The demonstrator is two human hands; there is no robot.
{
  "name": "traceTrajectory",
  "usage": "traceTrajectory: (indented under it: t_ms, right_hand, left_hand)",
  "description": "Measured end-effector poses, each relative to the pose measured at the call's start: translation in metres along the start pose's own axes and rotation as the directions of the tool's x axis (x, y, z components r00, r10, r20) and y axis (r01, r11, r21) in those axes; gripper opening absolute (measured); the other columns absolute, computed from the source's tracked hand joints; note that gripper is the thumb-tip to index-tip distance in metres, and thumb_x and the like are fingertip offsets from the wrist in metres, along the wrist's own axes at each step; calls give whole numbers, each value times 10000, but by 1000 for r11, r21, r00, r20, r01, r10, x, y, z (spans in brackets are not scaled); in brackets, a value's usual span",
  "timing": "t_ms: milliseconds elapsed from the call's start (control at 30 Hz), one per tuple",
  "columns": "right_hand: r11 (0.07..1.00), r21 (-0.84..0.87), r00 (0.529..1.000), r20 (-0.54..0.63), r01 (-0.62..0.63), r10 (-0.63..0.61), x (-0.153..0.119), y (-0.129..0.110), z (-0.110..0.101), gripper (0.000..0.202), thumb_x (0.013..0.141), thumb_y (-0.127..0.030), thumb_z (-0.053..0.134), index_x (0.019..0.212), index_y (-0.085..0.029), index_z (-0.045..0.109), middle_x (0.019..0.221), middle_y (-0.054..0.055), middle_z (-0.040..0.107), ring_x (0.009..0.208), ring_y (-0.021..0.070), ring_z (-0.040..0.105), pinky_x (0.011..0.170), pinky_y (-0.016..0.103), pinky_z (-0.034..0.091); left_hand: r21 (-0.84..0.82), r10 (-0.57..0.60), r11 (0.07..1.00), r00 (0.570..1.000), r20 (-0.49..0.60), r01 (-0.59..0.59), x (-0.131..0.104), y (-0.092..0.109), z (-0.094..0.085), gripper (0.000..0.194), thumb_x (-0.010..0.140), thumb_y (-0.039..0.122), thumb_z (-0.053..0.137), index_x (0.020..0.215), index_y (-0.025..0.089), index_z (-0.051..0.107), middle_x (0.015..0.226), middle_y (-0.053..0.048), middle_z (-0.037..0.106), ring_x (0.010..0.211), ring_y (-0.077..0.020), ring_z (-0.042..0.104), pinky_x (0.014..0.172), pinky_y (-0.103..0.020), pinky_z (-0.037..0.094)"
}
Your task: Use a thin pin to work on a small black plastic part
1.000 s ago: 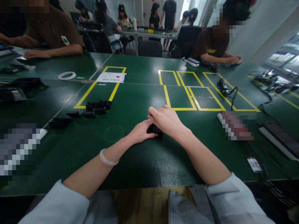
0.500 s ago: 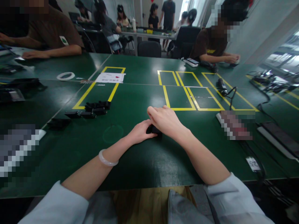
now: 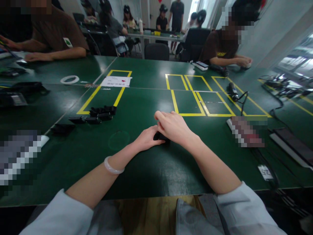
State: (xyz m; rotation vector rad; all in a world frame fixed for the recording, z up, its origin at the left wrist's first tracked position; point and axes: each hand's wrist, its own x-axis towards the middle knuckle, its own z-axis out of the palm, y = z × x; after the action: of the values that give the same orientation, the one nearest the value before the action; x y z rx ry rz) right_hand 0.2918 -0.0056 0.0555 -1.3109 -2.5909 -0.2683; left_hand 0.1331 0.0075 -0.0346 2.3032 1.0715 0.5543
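Note:
On the dark green table, my left hand (image 3: 147,138) is closed around a small black object (image 3: 165,138), its thumb along the near side. Most of that object is covered, so its kind does not show. Above it lies my right hand (image 3: 174,125), curled in a pinch with the fingertips turned away from me. What sits in that pinch is hidden. To the left, several black blocky parts (image 3: 102,114) form a loose cluster, and another flat black piece (image 3: 62,129) rests nearer to me.
Yellow tape outlines (image 3: 192,115) mark the table, with a white paper sheet (image 3: 116,81) across one. A white tape roll (image 3: 69,80) sits far left. To the right are a black cylindrical device (image 3: 232,91) with a cable and a phone-like slab (image 3: 246,131). Co-workers sit across the table.
Both hands stay in nearly the same place and pose around the black object. The whole view has shifted very slightly; a person in the background has raised their head.

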Motion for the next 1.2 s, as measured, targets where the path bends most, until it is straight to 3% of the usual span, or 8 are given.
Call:
traceTrajectory:
  t_ms: [267, 633, 900, 1067, 1200]
  right_hand:
    - [1000, -5, 999, 39, -24, 25, 2, 1, 1, 208, 953, -233, 338, 1006, -176, 531, 824, 39, 690, 724, 163, 606, 678, 301, 267]
    - [1000, 19, 999, 30, -23, 23, 0, -1, -3, 219, 879, -174, 384, 1057, -169, 511, 942, 46, 666, 761, 168, 590, 693, 306, 291]
    - [1000, -11, 1000, 13, -10, 10, 2, 1, 4, 202, 962, -238, 337, 1001, -178, 526, 847, 27, 677, 745, 165, 603, 676, 306, 259]
    - [1000, -2, 1000, 6, -16, 16, 1, -1, -1, 191, 905, -166, 369, 1028, -164, 516, 916, 43, 662, 760, 165, 592, 683, 298, 276]
    - [1000, -3, 1000, -19, -2, 2, 0, -2, -1, 168, 921, -225, 391, 1023, -166, 511, 938, 51, 658, 778, 170, 593, 688, 296, 281]
  left_hand:
    - [14, 6, 1000, 1000, 0, -6, 0, -3, 1, 467, 776, 412, 690, 1157, 185, 545, 1099, -81, 648, 1043, -288, 611, 914, -402, 480]
    - [-4, 16, 1000, 1000, -4, -16, -1, -1, -1, 383, 773, 393, 690, 1077, 188, 579, 1112, -77, 645, 1057, -290, 607, 924, -404, 478]
    - [30, 21, 999, 1000, -1, -21, 0, 0, -1, 415, 779, 384, 684, 1108, 164, 561, 1086, -84, 651, 1018, -284, 619, 884, -393, 493]
    - [22, 36, 999, 999, -21, -35, -1, -3, 0, 399, 788, 413, 678, 1091, 175, 572, 1100, -79, 651, 1041, -282, 613, 894, -385, 486]
    - [19, 40, 999, 999, -18, -40, -1, -5, 1, 394, 799, 435, 665, 1083, 177, 578, 1106, -79, 653, 1061, -288, 608, 899, -387, 484]
